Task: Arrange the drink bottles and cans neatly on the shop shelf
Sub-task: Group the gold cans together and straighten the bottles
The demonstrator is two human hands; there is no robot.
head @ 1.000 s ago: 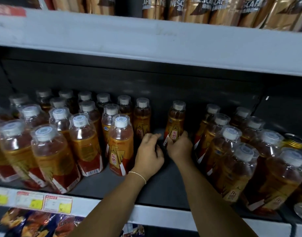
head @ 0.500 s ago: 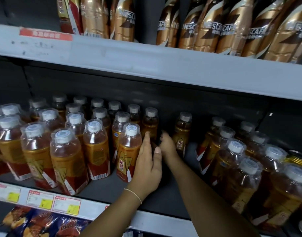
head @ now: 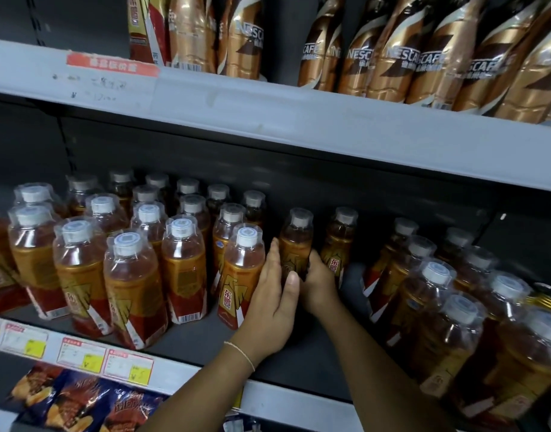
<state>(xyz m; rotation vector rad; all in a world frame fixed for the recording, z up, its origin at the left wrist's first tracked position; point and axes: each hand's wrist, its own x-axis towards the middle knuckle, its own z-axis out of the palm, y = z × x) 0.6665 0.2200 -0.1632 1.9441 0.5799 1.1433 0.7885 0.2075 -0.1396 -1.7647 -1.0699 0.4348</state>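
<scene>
On dark shelf (head: 199, 341) under coffee bottles (head: 389, 70), right hand (head: 319, 285) grip round amber bottle (head: 296, 241), left hand (head: 272, 304) flat alongside.

Amber drink bottle (head: 296, 244) upright on shelf (head: 205, 341). Left hand (head: 274, 300) flat against the bottle's left side, fingers straight. Right hand (head: 317, 285) curled round its right side. Packed bottle rows (head: 130, 275) left of it; Nescafé bottles (head: 392, 57) above.

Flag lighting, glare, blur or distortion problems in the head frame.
Head view: dim under the upper shelf, back bottles sink into shadow; glare streaks on the coffee bottles; wide-angle tilts and bows the shelf edges; right hand and the bottle it grips look sharp.
</scene>
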